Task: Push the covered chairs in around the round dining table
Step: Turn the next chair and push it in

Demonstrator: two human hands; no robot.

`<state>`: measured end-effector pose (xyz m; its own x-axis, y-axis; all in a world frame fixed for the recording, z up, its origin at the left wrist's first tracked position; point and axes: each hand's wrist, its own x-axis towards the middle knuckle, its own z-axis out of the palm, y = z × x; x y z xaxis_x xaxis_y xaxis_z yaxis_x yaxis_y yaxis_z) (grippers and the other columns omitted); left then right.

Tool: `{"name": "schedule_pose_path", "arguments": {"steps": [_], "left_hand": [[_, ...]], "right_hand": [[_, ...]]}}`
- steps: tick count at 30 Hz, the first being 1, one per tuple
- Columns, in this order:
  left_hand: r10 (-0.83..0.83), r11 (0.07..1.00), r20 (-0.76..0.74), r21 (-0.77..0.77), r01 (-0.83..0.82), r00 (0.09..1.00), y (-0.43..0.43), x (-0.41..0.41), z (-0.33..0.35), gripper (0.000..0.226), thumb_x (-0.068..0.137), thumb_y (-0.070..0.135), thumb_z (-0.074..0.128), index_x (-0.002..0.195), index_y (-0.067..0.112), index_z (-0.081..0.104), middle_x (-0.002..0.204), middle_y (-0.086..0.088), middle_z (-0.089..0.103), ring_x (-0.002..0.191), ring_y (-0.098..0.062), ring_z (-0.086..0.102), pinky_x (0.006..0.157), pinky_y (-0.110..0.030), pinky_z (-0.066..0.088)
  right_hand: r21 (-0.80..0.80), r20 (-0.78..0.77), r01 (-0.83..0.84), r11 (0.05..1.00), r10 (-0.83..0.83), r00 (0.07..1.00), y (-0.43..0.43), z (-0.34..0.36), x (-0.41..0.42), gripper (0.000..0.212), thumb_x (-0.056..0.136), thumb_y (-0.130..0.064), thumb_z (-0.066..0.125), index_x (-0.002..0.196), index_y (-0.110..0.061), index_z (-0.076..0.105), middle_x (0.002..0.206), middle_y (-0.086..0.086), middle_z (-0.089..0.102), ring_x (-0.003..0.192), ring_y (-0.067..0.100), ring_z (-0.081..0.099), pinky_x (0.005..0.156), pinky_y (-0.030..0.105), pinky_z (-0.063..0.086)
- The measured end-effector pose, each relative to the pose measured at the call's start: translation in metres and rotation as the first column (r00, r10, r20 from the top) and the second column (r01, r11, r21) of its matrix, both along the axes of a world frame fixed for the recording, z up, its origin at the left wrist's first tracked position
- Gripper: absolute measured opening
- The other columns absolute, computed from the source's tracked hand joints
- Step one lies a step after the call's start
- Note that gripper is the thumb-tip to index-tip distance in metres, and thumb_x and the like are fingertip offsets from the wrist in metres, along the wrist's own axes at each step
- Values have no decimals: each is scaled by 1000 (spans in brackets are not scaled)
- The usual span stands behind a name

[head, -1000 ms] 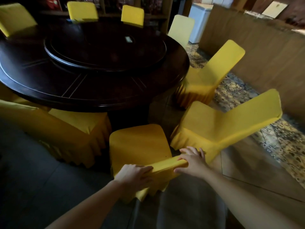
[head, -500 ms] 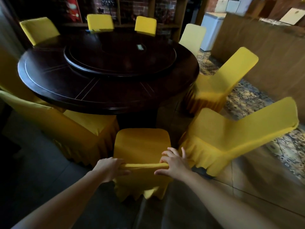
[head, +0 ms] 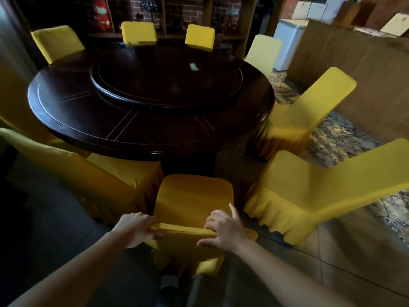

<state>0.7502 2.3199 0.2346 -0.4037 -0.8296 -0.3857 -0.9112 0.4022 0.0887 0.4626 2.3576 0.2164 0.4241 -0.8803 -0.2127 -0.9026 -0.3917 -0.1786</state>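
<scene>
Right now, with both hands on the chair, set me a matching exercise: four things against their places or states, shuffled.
1 left hand
2 right hand
3 turntable
4 pale chair

A centre of the round table
B on the near chair, gripping its back's left end
C far right side of the table
D gripping that chair back's right end, one finger straight

Pairs: 1-B, 2-D, 3-A, 4-C

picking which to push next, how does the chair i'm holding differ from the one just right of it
The held chair has the left hand and right hand gripping its backrest top; the right-side chair is untouched. The held chair squarely faces the round table; the right-side chair sits angled, backrest stretching rightward. The held chair looks darker, the right-side chair brighter. Both wear yellow ruffled covers.
</scene>
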Motion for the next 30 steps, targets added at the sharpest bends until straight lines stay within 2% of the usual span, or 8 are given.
{"name": "schedule_pose_path", "arguments": {"steps": [2,4,8,14,18,24,27,30], "left_hand": [[-13,1000,-2,11,13,1000,-3,1,-4,60,80,75,40,121,34,52,106,9,61,92,-9,57,67,-23,40],[-15,999,-11,29,15,1000,-5,2,-6,62,79,75,40,124,33,51,108,8,61,95,-10,58,72,-25,44],[-5,1000,-60,16,6,998,-11,3,-4,62,80,73,43,128,34,50,113,8,61,100,-11,58,77,-25,44],[40,997,-160,-64,-51,986,-35,-4,10,64,76,75,43,119,30,56,104,8,64,93,-11,60,72,-26,47],[33,992,-198,-111,-56,980,-40,-10,11,88,58,88,23,113,30,59,98,7,65,88,-11,60,74,-29,51],[70,995,-203,-59,-83,977,-10,0,-5,55,78,71,48,116,33,59,106,12,63,94,-5,59,80,-24,49],[123,989,-233,-55,-139,965,7,5,-15,61,75,77,42,117,36,57,108,13,63,97,-5,59,82,-26,50],[159,986,-266,-5,-166,951,5,-3,-10,64,71,81,34,105,34,59,91,13,64,77,0,59,70,-24,53]], "right_hand": [[73,-25,-53,996,55,998,-2,5,-11,72,76,-81,40,123,-30,58,132,-8,55,136,13,35,115,59,1],[116,-57,-94,989,101,993,-3,7,-23,55,82,-48,66,132,-30,51,136,-9,52,138,13,32,115,59,1],[187,-42,-61,980,70,997,-9,15,-25,53,84,-17,66,133,-30,50,137,-9,52,139,15,33,115,62,0],[131,-51,-37,991,44,998,-33,31,-28,54,87,-10,60,135,-33,49,130,-7,61,122,16,53,116,55,8],[112,16,-49,993,47,999,-40,35,-36,47,89,-13,62,129,-34,53,118,-5,66,105,17,62,90,34,51],[159,-48,-145,977,154,987,-26,20,-30,45,85,-8,62,124,-26,54,105,3,68,94,20,64,81,36,54],[144,-68,-192,971,203,977,-28,21,-27,47,85,-4,60,127,-23,53,109,6,66,100,23,63,87,41,53],[107,-64,-177,978,185,981,-46,28,-36,51,84,-4,60,128,-30,54,118,0,66,107,19,62,89,40,52]]}}
